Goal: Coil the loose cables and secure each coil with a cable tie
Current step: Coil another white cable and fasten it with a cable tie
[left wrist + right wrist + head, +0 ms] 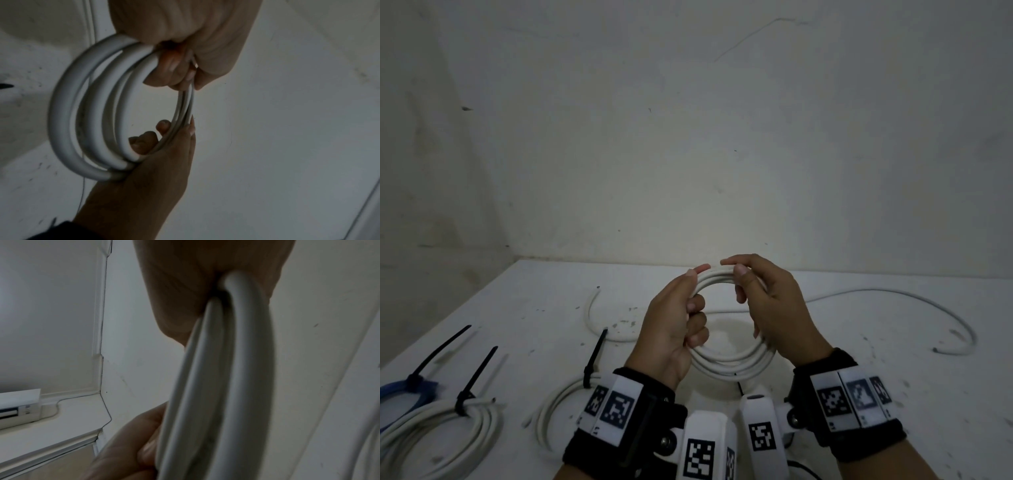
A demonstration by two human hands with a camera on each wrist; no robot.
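Head view only: white table (825, 394), three finished coils at left, each cinched with a black cable tie — blue coil (404, 394), white coil (441, 431), third white coil (558, 404) partly behind the left wrist. Loose tail of cable (928, 308) trailing off right across the table, short end (592, 318) curving left. Left wrist view alone: loops fanned apart between both palms. Right wrist view alone: strands close up, pressed into the palm.

White cable coil (732, 363) held above the table, centre. Left hand (674, 329) wrapped round its left side, fingers (174, 69) curled tight on the strands. Right hand (774, 308) gripping the right side, thumb and forefinger clamped on the top arc, fingertips of both hands nearly meeting there.
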